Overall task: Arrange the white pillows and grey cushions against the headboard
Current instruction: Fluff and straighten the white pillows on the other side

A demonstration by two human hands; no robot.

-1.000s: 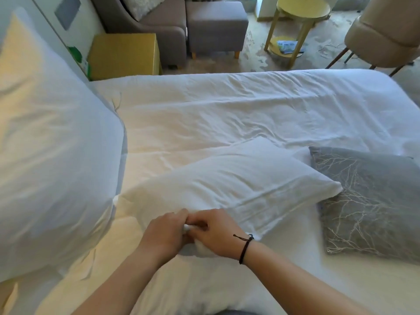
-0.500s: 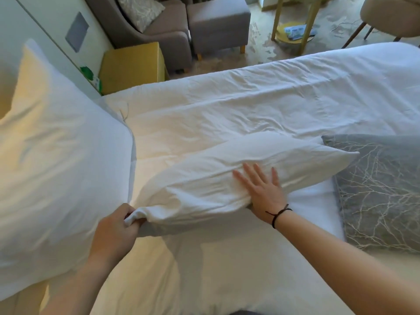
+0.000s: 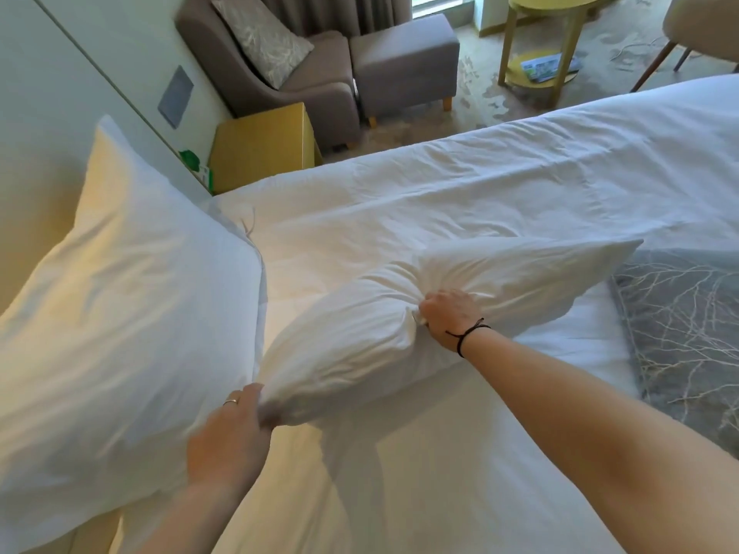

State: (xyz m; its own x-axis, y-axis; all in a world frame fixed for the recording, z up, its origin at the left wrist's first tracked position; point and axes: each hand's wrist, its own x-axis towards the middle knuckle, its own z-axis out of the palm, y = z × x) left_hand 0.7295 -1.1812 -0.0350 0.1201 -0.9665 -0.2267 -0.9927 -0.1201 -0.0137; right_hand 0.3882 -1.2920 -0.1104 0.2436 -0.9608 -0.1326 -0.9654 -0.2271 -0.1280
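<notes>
A white pillow (image 3: 400, 321) hangs lifted above the white bed (image 3: 480, 201), its near corner lowest. My left hand (image 3: 232, 437) pinches that near corner. My right hand (image 3: 450, 317) is clenched into the fabric at the pillow's middle, bunching it. A second, larger white pillow (image 3: 120, 321) stands upright on the left against the headboard (image 3: 24, 217), touching the held pillow's corner. A grey cushion (image 3: 688, 333) with a pale branch pattern lies flat on the bed at the right edge, partly cut off by the frame.
Beyond the bed stand a yellow bedside cabinet (image 3: 264, 143), a grey armchair (image 3: 288, 74) with a patterned cushion, a grey footstool (image 3: 404, 58), and a round yellow side table (image 3: 544, 46). A beige chair (image 3: 704, 30) is at the top right.
The pillow has risen off the bed. My right hand went from lying flat on it to clenching its middle. My left hand still holds the near corner.
</notes>
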